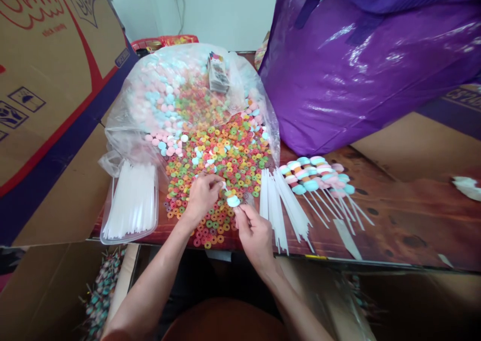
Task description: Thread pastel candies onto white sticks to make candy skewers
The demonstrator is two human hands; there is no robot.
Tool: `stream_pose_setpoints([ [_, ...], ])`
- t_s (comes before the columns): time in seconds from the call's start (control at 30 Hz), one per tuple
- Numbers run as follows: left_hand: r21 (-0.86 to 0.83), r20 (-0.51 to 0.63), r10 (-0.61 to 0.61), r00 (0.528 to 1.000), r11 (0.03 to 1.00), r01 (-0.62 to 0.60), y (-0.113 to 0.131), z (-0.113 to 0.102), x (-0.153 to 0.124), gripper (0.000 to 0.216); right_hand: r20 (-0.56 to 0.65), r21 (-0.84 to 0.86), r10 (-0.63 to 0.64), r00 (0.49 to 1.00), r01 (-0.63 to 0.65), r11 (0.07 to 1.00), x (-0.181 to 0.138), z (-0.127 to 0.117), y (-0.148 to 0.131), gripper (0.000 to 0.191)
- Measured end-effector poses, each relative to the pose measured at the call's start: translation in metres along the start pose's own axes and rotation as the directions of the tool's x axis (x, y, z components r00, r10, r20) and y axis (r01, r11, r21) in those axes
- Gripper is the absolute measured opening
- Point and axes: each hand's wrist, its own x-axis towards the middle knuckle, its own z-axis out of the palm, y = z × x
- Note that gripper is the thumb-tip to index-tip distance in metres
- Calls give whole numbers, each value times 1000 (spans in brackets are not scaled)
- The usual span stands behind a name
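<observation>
My right hand (255,233) pinches the lower end of a candy skewer (233,200), on which blue-white and yellow-orange pieces are threaded. At the skewer's upper end, the thumb and fingers of my left hand (205,195) are pressed together around something small and pale. Whether that is a candy or the stick's tip, I cannot tell. Beneath both hands spreads a heap of ring-shaped gummy candies (214,220) in red, orange, yellow and green. Pink, blue and white round candies (165,143) lie behind them, partly in a clear plastic bag (128,100).
White sticks (130,200) fill a clear tub at left; more loose sticks (272,210) lie right of the gummies. Several finished skewers (319,175) rest beyond them. A cardboard box (48,105) stands left, a purple bag (361,75) right. Below the table edge, more skewers (103,291) fill a box.
</observation>
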Motion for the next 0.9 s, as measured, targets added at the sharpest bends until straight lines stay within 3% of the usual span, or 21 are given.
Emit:
stream_pose_setpoints([
  [0.1, -93, -88, -6, 996, 996, -3, -9, -19, -3, 17, -4, 32, -9, 1000, 9, 999, 0, 1, 2, 27],
  [0.23, 144, -144, -52, 988, 987, 73, -18, -48, 3, 20, -8, 54, 9, 1000, -8, 999, -1, 3, 4, 26],
  [0.37, 454, -64, -5, 998, 890, 34, -18, -53, 12, 34, -9, 48, 16, 1000, -16, 999, -1, 3, 3, 27],
  [0.53, 619, 38, -29, 999, 785, -1, -9, -44, 12, 31, -4, 53, 15, 1000, -15, 999, -1, 3, 1, 27],
  [0.7, 600, 115, -9, 993, 798, -62, -20, -50, 18, 31, -12, 55, 5, 1000, -5, 998, 0, 4, 1, 26],
  [0.9, 469, 100, 260, 960, 839, -276, -41, -54, 16, 24, -14, 73, 2, 1000, -1, 997, 1, 5, 2, 27],
])
